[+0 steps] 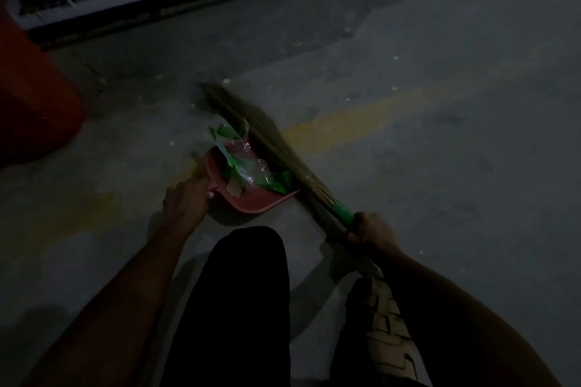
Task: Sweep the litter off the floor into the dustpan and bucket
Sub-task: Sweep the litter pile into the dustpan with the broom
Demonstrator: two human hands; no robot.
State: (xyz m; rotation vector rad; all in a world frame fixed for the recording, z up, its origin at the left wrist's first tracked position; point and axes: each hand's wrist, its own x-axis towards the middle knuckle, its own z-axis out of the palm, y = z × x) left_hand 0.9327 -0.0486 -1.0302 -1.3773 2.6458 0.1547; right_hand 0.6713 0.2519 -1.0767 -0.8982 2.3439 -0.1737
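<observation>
Litter (251,171), green wrappers and clear plastic, lies in the pink dustpan (254,203) at frame centre. Left hand (185,198) grips its handle; right hand (372,231) grips the grass broom (251,126). Sweeping-in step; next, tip into the red bucket (34,97), upper left.

Counting what is showing on the dim floor

Showing are one pink dustpan (251,201), one straw broom (251,126), one red bucket (34,97), two hands, the left hand (185,201) and the right hand (374,231), and several green and clear litter scraps (251,171), lying too blurred and overlapped for counting exactly.
</observation>
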